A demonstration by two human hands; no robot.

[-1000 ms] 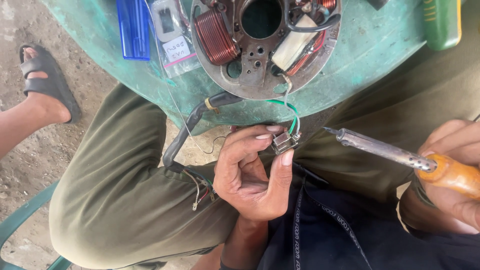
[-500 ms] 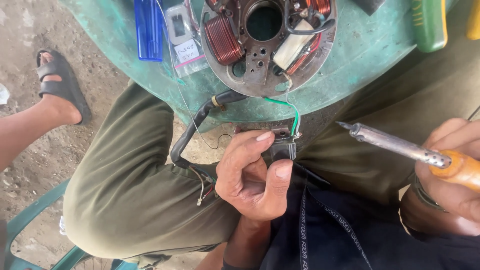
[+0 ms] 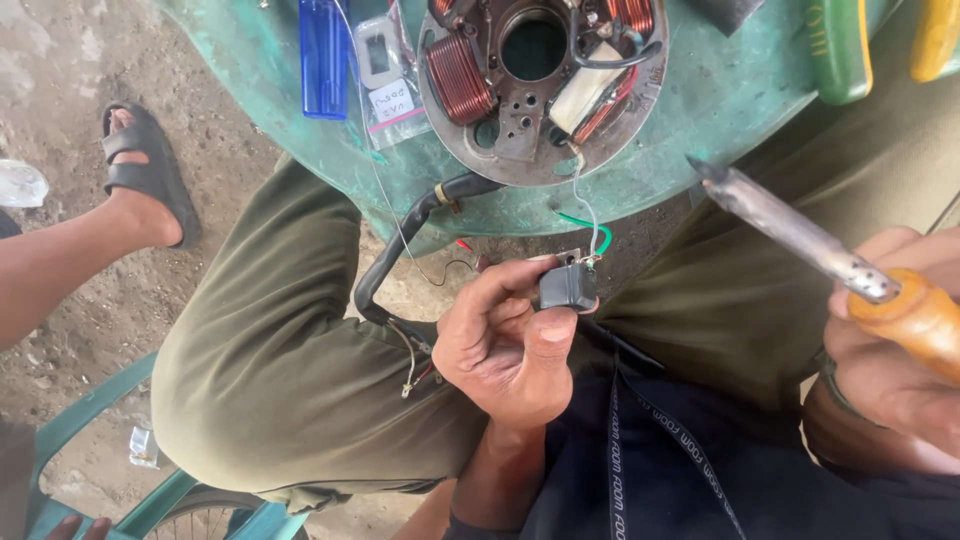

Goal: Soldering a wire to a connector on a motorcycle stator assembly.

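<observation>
Mid-job by the look of it. Round metal plate with copper coils sitting on the green table, white wire and green wire running off it and down to a small dark plastic block held just below the table edge. Wire ends reaching the top of the block; too small to tell whether any joint there is done or bare. Probably at the joining stage, with the heat not yet on the work: soldering iron up in the air, tip well apart from the block and pointing toward the table rim. Thick black cable looping down from the plate with thin loose wires hanging free over the lap, so likely more ends left to deal with.

Grip-wise: left hand closed narrow on the block, thumb pressed on its lower face, fingertips curled over the top, palm up. Right hand wrapped tight round the orange wooden handle of the iron, fist fully closed, touching nothing else.

Also on the table: blue lighter, little clear bag, green tool handle and a yellow one at the far edge. Someone else's sandalled foot off to the left on the dirt.
</observation>
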